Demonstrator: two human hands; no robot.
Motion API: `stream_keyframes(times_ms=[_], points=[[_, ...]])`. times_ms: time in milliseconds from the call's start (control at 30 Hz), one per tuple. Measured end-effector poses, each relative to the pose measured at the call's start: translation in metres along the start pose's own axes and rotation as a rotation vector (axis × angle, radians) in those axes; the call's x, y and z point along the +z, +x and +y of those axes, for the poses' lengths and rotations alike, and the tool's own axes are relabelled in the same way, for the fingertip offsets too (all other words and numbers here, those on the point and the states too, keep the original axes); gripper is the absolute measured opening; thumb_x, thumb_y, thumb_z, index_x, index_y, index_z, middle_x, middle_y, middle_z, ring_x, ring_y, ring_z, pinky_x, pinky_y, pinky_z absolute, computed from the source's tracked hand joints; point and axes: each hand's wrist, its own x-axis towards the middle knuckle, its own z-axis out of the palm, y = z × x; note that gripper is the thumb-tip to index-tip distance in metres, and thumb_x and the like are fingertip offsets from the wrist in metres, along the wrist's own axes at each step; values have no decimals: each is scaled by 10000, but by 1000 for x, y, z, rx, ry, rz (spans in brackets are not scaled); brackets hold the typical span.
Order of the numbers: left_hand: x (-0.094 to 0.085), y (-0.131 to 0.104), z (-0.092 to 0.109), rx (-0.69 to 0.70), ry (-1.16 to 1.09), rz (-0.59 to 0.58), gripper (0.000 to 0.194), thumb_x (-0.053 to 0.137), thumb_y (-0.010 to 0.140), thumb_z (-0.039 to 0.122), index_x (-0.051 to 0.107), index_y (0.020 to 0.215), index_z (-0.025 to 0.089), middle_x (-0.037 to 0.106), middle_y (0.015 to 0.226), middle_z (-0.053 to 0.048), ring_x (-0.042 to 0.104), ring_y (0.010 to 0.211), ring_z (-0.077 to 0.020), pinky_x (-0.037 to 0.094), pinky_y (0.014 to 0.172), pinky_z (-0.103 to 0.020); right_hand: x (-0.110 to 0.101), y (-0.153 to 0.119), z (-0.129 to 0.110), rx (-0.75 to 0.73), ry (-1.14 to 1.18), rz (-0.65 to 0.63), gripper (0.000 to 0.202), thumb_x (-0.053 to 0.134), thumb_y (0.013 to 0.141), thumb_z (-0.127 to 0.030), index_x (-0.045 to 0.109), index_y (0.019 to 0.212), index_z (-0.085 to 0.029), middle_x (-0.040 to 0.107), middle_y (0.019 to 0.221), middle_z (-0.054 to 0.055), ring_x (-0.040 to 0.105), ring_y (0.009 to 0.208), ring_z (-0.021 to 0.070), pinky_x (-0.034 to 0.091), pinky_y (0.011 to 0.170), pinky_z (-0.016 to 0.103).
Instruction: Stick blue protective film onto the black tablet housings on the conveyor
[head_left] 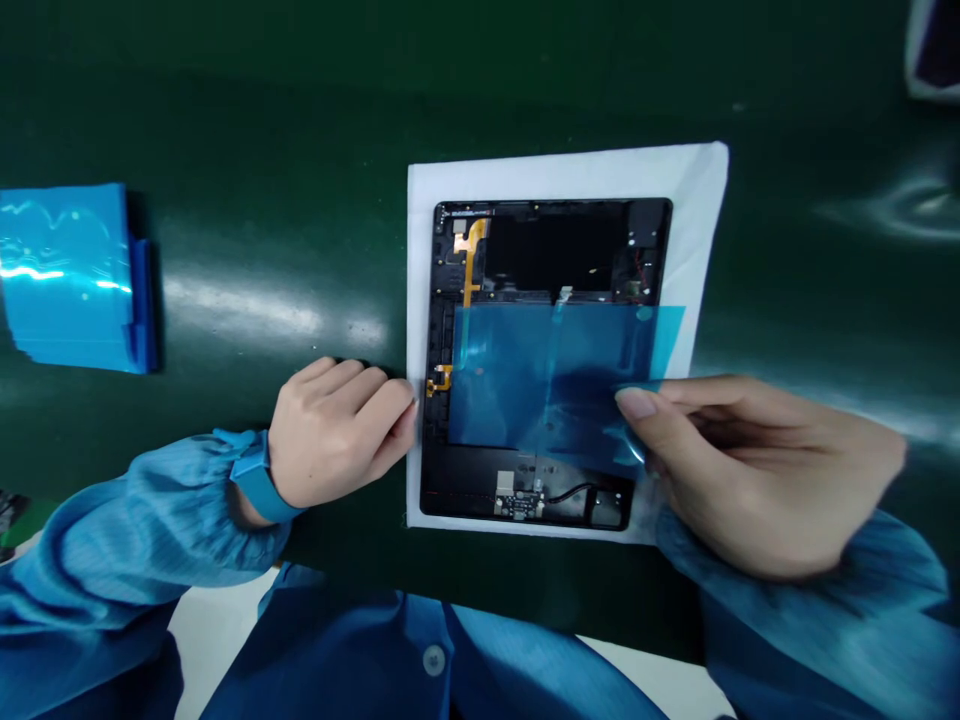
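Note:
An opened black tablet housing [555, 250] lies on a white cloth pad [570, 180], with an orange flex cable and a small circuit board showing. Over its middle is a translucent blue film sheet [510, 380], whose right edge reaches past the housing. My right hand [750, 470] pinches the film near its lower right corner between thumb and fingers. Curled into a loose fist, my left hand [341, 425] rests at the left edge of the pad, with nothing visible in it.
A stack of blue film sheets [71, 280] lies on the dark green table [285, 200] at the far left. Part of a pale-edged dark object [937, 55] shows at the top right corner.

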Motion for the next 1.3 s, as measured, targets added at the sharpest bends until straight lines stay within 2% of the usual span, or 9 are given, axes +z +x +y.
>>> stream_keyframes(times_ms=[200,367,500,633,733,867,1100,1200,1300], points=[[-1,0,-1,-12,-33,1,175,631,935,219,612,767,174,600,616,17,515,541,-126,360,522,-303,1,2,-5,4,16,-19,163,872,730,-291,807,862,-221,667,577,-36,649,521,138,603,563,280],[-12,6,-2,-137,-225,-41,106,599,957,232,657,899,165,580,639,22,509,564,-121,434,553,-274,1,4,-9,-103,-47,-73,209,843,764,-319,797,915,-182,660,578,-45,565,465,100,556,524,259],[-14,24,-5,76,-135,-77,234,557,988,240,707,1135,138,676,884,-74,582,765,-199,464,648,-331,-2,5,-5,-142,-132,-44,283,797,827,-405,802,1003,-183,694,628,-16,624,517,127,541,542,280],[-4,54,-2,244,-3,-218,360,529,969,155,691,1281,232,667,991,-87,599,931,-254,431,740,-370,-5,17,7,-75,-4,69,245,720,895,-387,795,990,-174,698,642,7,613,495,129,498,482,272],[3,76,7,300,20,-318,489,510,954,119,618,1403,279,650,1055,-98,600,975,-261,427,795,-379,-4,27,17,-24,90,119,216,718,882,-395,763,860,-185,670,602,-5,568,438,119,462,423,257],[5,93,20,339,74,-400,604,458,950,93,518,1494,348,652,1114,-95,625,949,-245,430,829,-378,-3,32,22,9,111,93,225,708,884,-419,741,835,-202,667,604,-7,568,443,119,470,428,255],[9,100,29,305,46,-391,619,486,928,110,522,1488,371,657,1149,-106,656,926,-256,445,855,-408,-1,29,26,-18,90,68,239,671,900,-410,742,871,-184,658,614,-13,571,475,116,471,470,255],[10,95,15,272,1,-358,613,455,926,112,500,1507,304,657,1113,-109,647,960,-265,454,858,-411,-5,25,22,-201,-51,74,235,621,943,-381,755,934,-188,708,722,24,625,594,143,503,581,293],[9,79,-12,71,-87,-201,568,526,949,283,481,1508,192,630,1248,-161,604,1135,-321,462,954,-469,-7,20,9,-565,-306,-87,238,587,979,-344,771,1031,-202,748,887,76,654,786,201,489,741,359]])
